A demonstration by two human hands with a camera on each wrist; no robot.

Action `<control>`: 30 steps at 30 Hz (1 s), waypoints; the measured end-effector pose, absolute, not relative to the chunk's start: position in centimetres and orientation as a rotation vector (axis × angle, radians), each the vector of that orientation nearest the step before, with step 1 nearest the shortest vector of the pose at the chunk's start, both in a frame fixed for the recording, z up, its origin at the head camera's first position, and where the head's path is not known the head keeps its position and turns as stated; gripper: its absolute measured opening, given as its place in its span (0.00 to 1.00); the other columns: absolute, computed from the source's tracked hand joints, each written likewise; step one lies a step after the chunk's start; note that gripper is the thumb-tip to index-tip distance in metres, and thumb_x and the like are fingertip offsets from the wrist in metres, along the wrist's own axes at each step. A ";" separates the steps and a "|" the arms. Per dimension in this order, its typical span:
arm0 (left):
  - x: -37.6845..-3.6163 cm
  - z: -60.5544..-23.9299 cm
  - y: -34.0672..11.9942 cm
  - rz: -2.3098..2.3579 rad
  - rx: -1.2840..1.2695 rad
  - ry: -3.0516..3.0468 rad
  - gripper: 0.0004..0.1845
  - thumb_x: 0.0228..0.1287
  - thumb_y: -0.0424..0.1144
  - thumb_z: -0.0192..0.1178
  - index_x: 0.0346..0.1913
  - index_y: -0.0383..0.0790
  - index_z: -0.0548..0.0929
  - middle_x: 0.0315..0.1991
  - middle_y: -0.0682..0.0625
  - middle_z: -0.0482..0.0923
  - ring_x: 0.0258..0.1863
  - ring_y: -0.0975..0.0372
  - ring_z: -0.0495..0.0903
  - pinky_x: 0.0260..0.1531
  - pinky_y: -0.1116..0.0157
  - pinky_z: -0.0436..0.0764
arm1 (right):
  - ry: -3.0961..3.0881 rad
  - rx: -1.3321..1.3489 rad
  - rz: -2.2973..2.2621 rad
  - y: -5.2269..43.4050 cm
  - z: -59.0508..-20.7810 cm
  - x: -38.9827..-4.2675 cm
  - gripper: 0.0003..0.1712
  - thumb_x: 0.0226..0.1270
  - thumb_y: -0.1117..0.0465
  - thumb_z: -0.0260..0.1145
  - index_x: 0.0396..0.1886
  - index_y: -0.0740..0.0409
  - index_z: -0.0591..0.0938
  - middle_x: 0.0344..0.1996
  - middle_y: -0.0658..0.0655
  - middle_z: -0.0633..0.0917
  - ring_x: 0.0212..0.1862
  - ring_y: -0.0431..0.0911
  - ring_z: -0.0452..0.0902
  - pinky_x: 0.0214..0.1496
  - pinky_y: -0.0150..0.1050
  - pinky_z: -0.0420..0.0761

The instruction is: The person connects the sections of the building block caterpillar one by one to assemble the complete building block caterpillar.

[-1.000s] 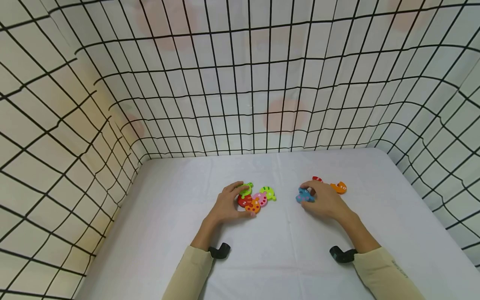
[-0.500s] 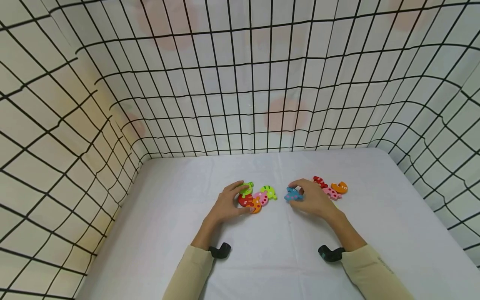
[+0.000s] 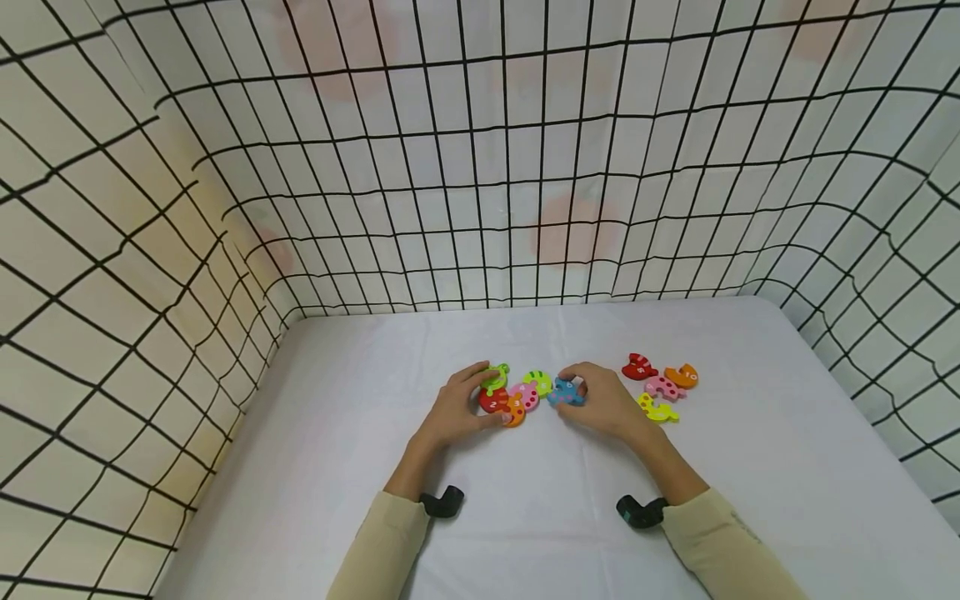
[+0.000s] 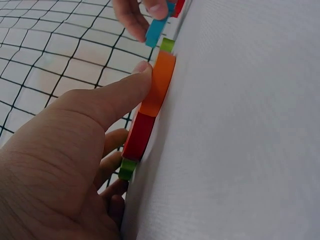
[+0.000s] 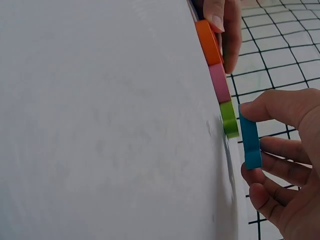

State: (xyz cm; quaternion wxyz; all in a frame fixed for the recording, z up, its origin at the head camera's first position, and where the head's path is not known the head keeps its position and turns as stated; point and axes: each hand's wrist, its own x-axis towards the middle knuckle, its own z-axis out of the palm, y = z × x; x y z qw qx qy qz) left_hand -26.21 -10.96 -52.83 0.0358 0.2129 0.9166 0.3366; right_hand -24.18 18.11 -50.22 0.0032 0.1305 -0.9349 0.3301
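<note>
Right hand point(image 3: 603, 406) pinches blue piece point(image 3: 565, 392), raised just beside green piece point(image 3: 537, 382). Left hand point(image 3: 455, 410) presses joined row, thumb on orange piece point(image 3: 514, 410).

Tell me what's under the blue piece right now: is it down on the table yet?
Not yet. The right hand pinches the blue piece slightly off the white table; the right wrist view shows a gap beneath it, beside the green piece. Fingers hide its far edge.

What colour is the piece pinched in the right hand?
Blue piece, clearest in the right wrist view.
</note>
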 end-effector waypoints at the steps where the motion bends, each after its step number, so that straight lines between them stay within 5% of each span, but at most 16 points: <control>1: -26.2 -52.8 -11.0 1.031 0.654 2.817 0.40 0.58 0.57 0.71 0.74 0.55 0.73 0.80 0.53 0.62 0.80 0.51 0.59 0.75 0.37 0.61 | -2.930 0.408 1.036 18.0 -50.2 -24.2 0.29 0.58 0.51 0.78 0.58 0.56 0.83 0.40 0.53 0.84 0.39 0.46 0.75 0.42 0.36 0.80; 30: -26.2 -52.8 -10.9 1.066 0.666 2.823 0.39 0.61 0.61 0.70 0.73 0.52 0.75 0.79 0.51 0.63 0.79 0.49 0.60 0.74 0.36 0.61 | -3.017 0.306 1.070 16.5 -50.5 -24.5 0.27 0.59 0.50 0.79 0.54 0.57 0.83 0.38 0.53 0.83 0.37 0.46 0.74 0.40 0.36 0.79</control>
